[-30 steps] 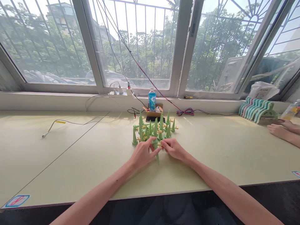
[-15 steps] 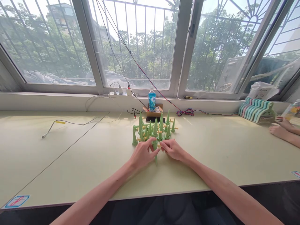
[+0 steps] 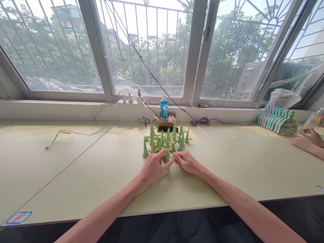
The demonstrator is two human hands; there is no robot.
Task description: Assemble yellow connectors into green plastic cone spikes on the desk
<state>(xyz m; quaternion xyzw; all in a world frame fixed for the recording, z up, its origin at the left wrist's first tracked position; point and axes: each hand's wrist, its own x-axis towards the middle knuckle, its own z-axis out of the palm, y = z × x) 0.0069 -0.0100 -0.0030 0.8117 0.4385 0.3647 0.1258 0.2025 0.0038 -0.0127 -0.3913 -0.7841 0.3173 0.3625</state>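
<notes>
My left hand (image 3: 155, 166) is closed around a green plastic watering spike (image 3: 167, 158), whose narrow tip points down toward me. At its right side my right hand (image 3: 186, 161) pinches a small yellow valve (image 3: 171, 158) that meets the spike; the fingers partly hide the joint. Just beyond both hands stands a cluster of similar green cone spikes (image 3: 167, 137), mostly upright with tips up. Several have small yellow valves (image 3: 190, 138) sticking out at the side.
Behind the cluster lie a dark phone (image 3: 167, 129) and a small cardboard box (image 3: 173, 123) by a blue-liquid bottle (image 3: 164, 109). A cable bundle (image 3: 201, 120) and a white cable (image 3: 81, 133) cross the table. Another person's hands (image 3: 305, 140) rest at right, near pastel hangers (image 3: 277, 119).
My hands stay almost still on the spike and its yellow valve. At far right, the other person's hands shift slightly.
</notes>
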